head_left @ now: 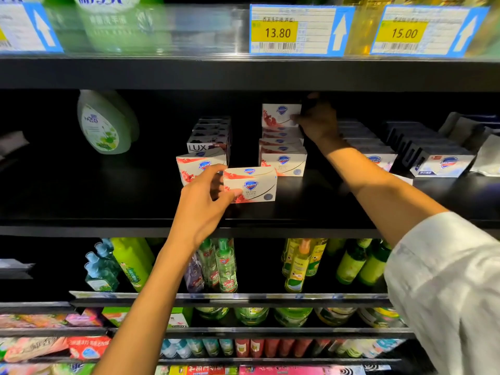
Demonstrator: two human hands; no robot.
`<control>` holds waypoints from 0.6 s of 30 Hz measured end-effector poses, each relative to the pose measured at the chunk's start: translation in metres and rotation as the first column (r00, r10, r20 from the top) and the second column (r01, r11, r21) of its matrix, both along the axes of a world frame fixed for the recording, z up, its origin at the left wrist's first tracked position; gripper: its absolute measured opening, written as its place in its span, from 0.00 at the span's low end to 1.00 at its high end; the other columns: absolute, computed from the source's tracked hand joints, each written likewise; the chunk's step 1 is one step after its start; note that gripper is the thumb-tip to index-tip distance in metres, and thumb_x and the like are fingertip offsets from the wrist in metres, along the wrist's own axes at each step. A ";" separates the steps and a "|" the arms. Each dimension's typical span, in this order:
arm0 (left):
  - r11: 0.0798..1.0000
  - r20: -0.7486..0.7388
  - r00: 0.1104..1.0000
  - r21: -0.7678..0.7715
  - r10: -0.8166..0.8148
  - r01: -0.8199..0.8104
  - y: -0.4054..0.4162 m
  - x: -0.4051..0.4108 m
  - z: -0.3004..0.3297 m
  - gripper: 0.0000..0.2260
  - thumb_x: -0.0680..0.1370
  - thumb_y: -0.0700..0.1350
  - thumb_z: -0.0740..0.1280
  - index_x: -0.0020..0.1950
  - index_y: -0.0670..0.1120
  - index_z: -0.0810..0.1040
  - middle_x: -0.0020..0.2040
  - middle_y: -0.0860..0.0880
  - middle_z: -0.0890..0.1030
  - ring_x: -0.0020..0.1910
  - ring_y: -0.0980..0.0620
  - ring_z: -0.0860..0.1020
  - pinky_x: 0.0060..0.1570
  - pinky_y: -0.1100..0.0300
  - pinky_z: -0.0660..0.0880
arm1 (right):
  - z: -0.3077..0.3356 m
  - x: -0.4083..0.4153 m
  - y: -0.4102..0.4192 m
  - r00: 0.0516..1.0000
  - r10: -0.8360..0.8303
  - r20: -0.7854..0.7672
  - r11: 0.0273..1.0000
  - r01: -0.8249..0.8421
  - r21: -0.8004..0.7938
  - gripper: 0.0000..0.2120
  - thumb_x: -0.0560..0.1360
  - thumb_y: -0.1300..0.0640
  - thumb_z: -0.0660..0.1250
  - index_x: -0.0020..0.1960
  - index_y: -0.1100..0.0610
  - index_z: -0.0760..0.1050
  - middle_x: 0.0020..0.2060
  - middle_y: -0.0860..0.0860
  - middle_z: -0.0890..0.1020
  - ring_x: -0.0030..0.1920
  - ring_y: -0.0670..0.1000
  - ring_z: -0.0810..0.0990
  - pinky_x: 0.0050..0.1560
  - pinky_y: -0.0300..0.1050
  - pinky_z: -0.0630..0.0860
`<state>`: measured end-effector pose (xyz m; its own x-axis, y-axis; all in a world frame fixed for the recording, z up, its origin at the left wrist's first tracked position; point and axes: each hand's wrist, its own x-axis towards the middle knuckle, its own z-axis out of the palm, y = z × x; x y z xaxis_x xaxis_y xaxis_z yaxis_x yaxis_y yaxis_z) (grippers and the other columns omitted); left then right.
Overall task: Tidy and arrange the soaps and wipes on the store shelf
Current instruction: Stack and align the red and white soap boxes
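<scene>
My left hand [201, 205] pinches a white-and-red soap box [250, 185] near the front of the black shelf [297, 212], thumb on its front face. Behind it another soap box of the same kind [198, 165] leans against a row of dark LUX boxes [209, 136]. My right hand [318, 120] reaches deep into the shelf and grips the top soap box [280, 115] of a row of white-and-red boxes [282, 155]. White-and-blue soap boxes [443, 165] sit further right.
A green hand-wash bottle [104, 123] leans at the back left of the shelf. Silver wipe packs [489, 155] lie at the far right. Price tags [297, 29] hang on the shelf above. Bottles [224, 266] fill the shelf below.
</scene>
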<state>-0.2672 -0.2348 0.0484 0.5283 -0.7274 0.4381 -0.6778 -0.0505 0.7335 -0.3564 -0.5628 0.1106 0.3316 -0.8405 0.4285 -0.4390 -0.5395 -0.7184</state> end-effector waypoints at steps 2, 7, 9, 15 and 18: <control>1.000 -0.011 1.000 -0.005 0.009 -0.009 -0.001 0.000 0.000 0.22 0.78 0.46 0.75 0.71 0.46 0.75 0.55 0.54 0.81 0.51 0.68 0.78 0.49 0.78 0.73 | 0.001 -0.012 0.012 1.000 -0.022 -0.009 0.999 0.022 -0.024 0.31 0.74 0.53 0.78 0.72 0.62 0.72 0.63 0.58 0.82 0.66 0.57 0.80 0.64 0.43 0.74; 0.998 -0.109 0.993 -0.042 0.035 -0.039 -0.003 -0.002 0.004 0.21 0.77 0.43 0.77 0.69 0.47 0.77 0.57 0.51 0.82 0.51 0.63 0.81 0.45 0.76 0.75 | -0.009 -0.056 0.067 0.999 -0.036 0.017 0.995 0.037 -0.096 0.25 0.76 0.53 0.75 0.69 0.59 0.73 0.58 0.58 0.84 0.59 0.59 0.83 0.57 0.46 0.75; 0.996 -0.135 0.990 -0.073 0.035 -0.045 -0.005 -0.006 0.010 0.21 0.77 0.43 0.77 0.69 0.49 0.77 0.57 0.52 0.82 0.51 0.63 0.81 0.45 0.74 0.77 | -0.020 -0.077 0.091 0.999 -0.012 0.036 0.996 0.015 -0.091 0.21 0.77 0.54 0.74 0.68 0.57 0.76 0.56 0.56 0.84 0.55 0.57 0.83 0.55 0.44 0.76; 0.986 -0.114 0.993 -0.157 0.038 -0.056 -0.043 -0.008 0.043 0.15 0.77 0.42 0.76 0.63 0.46 0.79 0.52 0.54 0.83 0.45 0.68 0.81 0.42 0.72 0.78 | -0.049 -0.129 0.138 0.961 0.100 -0.258 0.977 -0.144 -0.159 0.15 0.80 0.44 0.69 0.61 0.52 0.81 0.54 0.48 0.83 0.57 0.50 0.81 0.58 0.45 0.74; 0.989 -0.073 0.996 -0.140 0.043 -0.053 -0.078 0.002 0.053 0.15 0.77 0.38 0.74 0.62 0.47 0.81 0.53 0.51 0.85 0.47 0.61 0.83 0.46 0.66 0.81 | -0.057 -0.142 0.142 0.884 0.234 -0.405 0.947 -0.301 -0.109 0.25 0.78 0.34 0.64 0.65 0.49 0.79 0.61 0.45 0.81 0.62 0.48 0.79 0.65 0.45 0.74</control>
<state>-0.2651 -0.3130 0.1018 0.5937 -0.6334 0.4963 -0.6244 0.0265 0.7807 -0.4986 -0.4206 0.0534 0.6995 -0.6253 0.3460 -0.4832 -0.7705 -0.4157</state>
